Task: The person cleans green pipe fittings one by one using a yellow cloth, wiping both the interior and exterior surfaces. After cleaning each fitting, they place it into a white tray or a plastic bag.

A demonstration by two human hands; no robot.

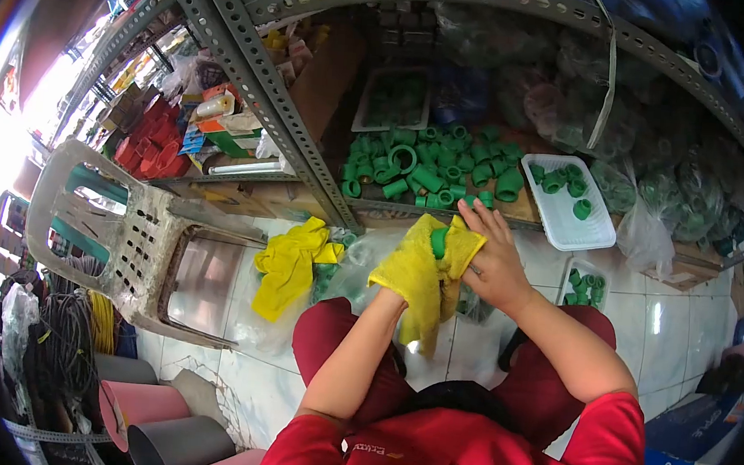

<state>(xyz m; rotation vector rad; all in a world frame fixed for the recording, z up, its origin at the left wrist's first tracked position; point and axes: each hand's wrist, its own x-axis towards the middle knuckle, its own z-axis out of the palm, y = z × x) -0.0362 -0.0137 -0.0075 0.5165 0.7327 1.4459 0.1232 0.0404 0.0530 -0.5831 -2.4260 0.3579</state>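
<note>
A yellow cloth point(421, 276) drapes over my left hand point(409, 266), whose fingers are hidden beneath it. A green pipe fitting point(438, 243) sits in the cloth's folds, held through it. My right hand point(494, 258) is against the cloth's right side, its upper fingers stretched out and apart, pointing up and left; the thumb side meets the cloth. Just beyond both hands, a heap of green fittings point(430, 163) lies on the low shelf. To its right is a white tray point(569, 222) with several green fittings in it.
A worn plastic chair point(140, 240) stands at the left, with another yellow cloth point(289, 265) on plastic bags beside it. A perforated metal post point(269, 93) rises in front. A small tray of fittings point(586, 289) is on the tiled floor. Blue boxes point(688, 432) are at the lower right.
</note>
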